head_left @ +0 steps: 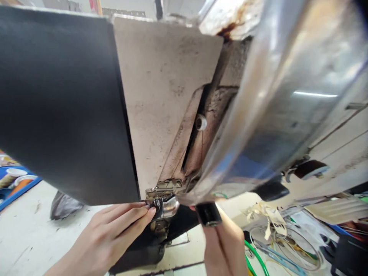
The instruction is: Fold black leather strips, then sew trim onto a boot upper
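A sewing machine's pale head (pixel 163 96) fills the middle of the view, its metal sewing parts (pixel 165 188) low down. My left hand (pixel 115 230) is at these parts, fingers closed together and tips pressed on a bunched, shiny black material (pixel 157 207). More black material lies below, over the machine's bed; its full shape is hidden. My right hand (pixel 224 241) is on the other side, behind a short black cylindrical piece (pixel 208 214). Its fingers are mostly hidden, so what they hold does not show.
A large dark panel (pixel 66 103) blocks the upper left. Clear plastic (pixel 258 96) crosses the right, close to the camera. Scissors with blue handles (pixel 281 258), a green cord (pixel 255 257) and a tag (pixel 277 222) lie at lower right. A blue tray (pixel 21 193) stands far left.
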